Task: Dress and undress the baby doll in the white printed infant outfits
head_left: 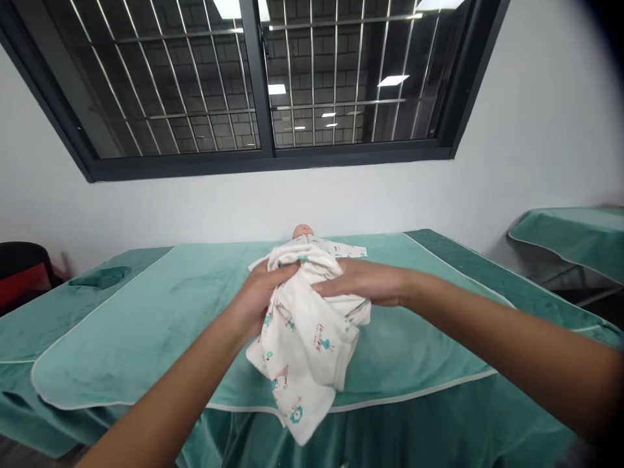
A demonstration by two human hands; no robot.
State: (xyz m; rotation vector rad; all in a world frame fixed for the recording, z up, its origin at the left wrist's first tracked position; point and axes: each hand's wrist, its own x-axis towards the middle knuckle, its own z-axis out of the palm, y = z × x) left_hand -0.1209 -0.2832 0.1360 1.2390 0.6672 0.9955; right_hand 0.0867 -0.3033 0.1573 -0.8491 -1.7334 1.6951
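A white baby garment [312, 351] with small coloured animal prints hangs from both my hands, gathered in folds at its top. Whether it is a top or trousers, I cannot tell. My left hand [257, 291] grips the bunched cloth at its left side, thumb on top. From the right, my right hand [358, 281] is closed on the folds, with its thumb pressed over the cloth and the other fingers partly hidden. Beyond the garment a baby doll [303, 231] lies on its back, dressed in a white printed top [341, 248]. The cloth hides the doll's lower body.
A green padded sheet [195, 305] with pale edging covers the bed under my hands. Behind it stand a white wall and a barred window [266, 84]. Another green-covered bed [570, 237] is at the right, a black and red chair [24, 276] at the left.
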